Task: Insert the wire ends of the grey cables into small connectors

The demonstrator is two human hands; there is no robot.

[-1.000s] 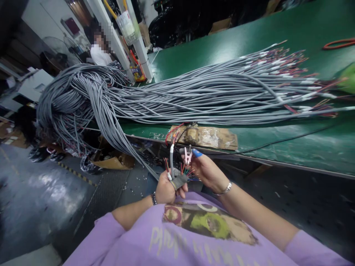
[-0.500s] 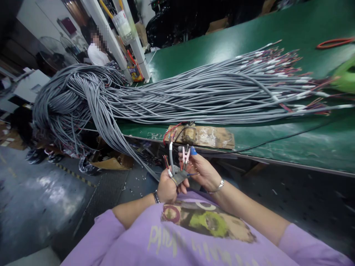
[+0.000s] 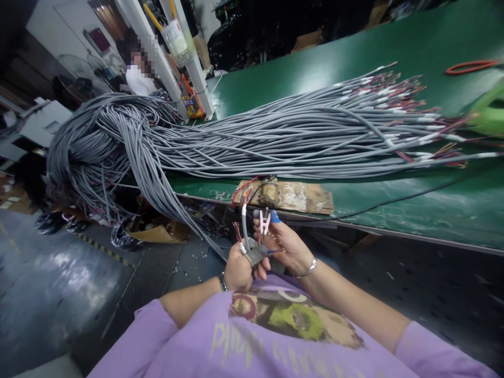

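My left hand [image 3: 238,269] is closed around grey cables [image 3: 244,226], whose white-banded ends and thin coloured wires stick up past the fingers. A dark grey flat piece [image 3: 257,255] lies across the cables at that hand, with a dark blue wire [image 3: 274,251] poking out to its right. Close beside it, my right hand [image 3: 290,245] has its fingers bent in a pinch at a small pink clip [image 3: 264,223]. Blue wrapping [image 3: 274,216] covers one fingertip of that hand. Thin red wires run below the clip; their ends are too small to follow.
A thick bundle of grey cables [image 3: 252,139] stretches along the green table [image 3: 413,202] and hangs over its left side. At the front edge lies a worn wooden board [image 3: 307,197] with red and black leads. A person in white [image 3: 139,80] is at the back left, behind a post [image 3: 189,68].
Both hands stay nearly in place, with the clip still at the right hand. The dark blue wire and the thin wires between the hands have shifted slightly.
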